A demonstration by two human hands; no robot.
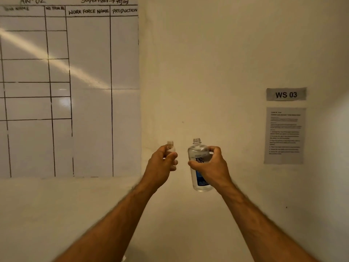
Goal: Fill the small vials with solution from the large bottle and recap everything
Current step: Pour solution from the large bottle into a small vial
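Observation:
My left hand (162, 163) is closed around a small clear vial (171, 146), held upright in the air with its open, uncapped neck poking above my fingers. Beside it, my right hand (212, 168) grips the large clear bottle (198, 154) around its blue-and-white label. The bottle stands upright, its threaded neck is bare with no cap on, and clear liquid shows inside. The two openings are a short gap apart, the bottle's neck slightly higher. No caps or other vials are in view.
A pale wall fills the view ahead. A whiteboard (75, 87) with a hand-drawn table hangs at the left. At the right are a grey "WS 03" sign (286, 94) and a printed instruction sheet (284, 135). No table surface shows.

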